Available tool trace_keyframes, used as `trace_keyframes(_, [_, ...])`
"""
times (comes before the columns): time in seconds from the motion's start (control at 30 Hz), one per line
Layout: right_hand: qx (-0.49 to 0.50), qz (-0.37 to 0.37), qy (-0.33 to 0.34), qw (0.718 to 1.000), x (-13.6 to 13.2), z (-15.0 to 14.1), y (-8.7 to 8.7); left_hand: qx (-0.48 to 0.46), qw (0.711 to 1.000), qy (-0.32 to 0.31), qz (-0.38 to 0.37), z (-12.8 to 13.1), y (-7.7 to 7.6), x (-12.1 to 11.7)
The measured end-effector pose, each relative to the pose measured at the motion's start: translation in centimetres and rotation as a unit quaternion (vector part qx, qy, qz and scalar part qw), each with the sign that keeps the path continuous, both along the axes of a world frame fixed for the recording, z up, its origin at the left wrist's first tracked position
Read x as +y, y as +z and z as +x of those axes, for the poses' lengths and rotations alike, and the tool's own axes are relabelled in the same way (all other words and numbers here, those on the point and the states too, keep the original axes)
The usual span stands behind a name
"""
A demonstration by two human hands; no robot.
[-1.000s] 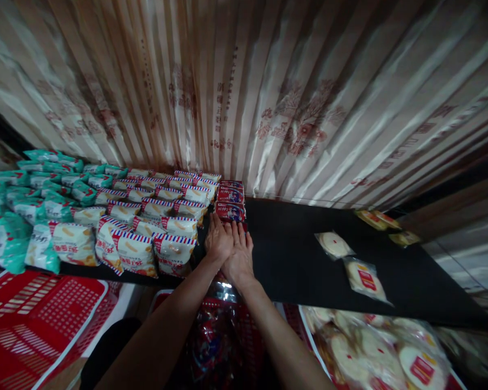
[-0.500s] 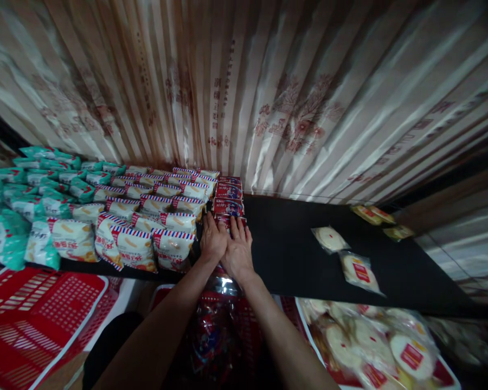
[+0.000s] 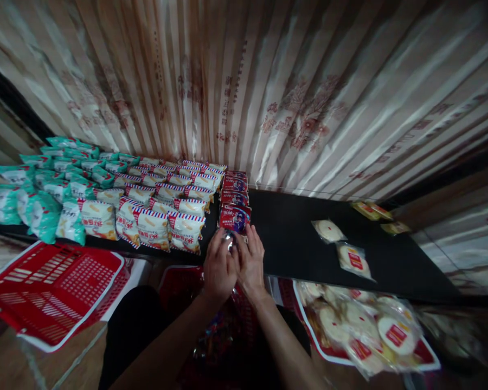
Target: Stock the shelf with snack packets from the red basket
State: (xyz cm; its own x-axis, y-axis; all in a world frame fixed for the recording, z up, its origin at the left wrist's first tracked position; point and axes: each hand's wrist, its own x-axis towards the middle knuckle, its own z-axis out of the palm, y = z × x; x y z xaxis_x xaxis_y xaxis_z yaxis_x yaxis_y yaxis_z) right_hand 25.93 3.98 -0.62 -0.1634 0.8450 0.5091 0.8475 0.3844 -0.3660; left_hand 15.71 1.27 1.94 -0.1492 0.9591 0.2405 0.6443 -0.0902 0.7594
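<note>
The left hand and right hand meet at the near end of a row of red packs, fingers bent and drawn in narrow about a shiny packet; they largely hide it, so I cannot tell whether either hand truly grips it or only presses it. The packet lies at the front edge of the black table, just right of the white bags; the red basket is below.

It looks light, with a thin, glossy wrapper that probably slides easily under dry fingertips; how firm the contents are is hidden, so I would treat them as crushable. The side edges seem the best hold, one hand to each, with low, even pressure; a hard squeeze in the middle could crease the film or crack what is inside, and a push from one side could skew it.
</note>
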Motion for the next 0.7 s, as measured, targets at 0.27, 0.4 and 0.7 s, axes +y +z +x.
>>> trace_keyframes(0.27, [0.061, -0.011, 0.037, 0.997, -9.1, -0.2, -2.3, -0.066, 0.990, -0.107, 0.067, 0.0, -3.0, -9.5])
trace_keyframes(0.4, [0.076, -0.074, 0.052, 0.993, -14.5, -0.6, -5.4, -0.110, 0.986, -0.126, -0.007, -1.2, -5.3, -14.5])
trace_keyframes(0.7, [-0.048, -0.383, -0.048, 0.921, -16.9, -2.7, -12.5, -0.212, 0.854, 0.122, -0.459, -3.3, -12.3, -13.9])
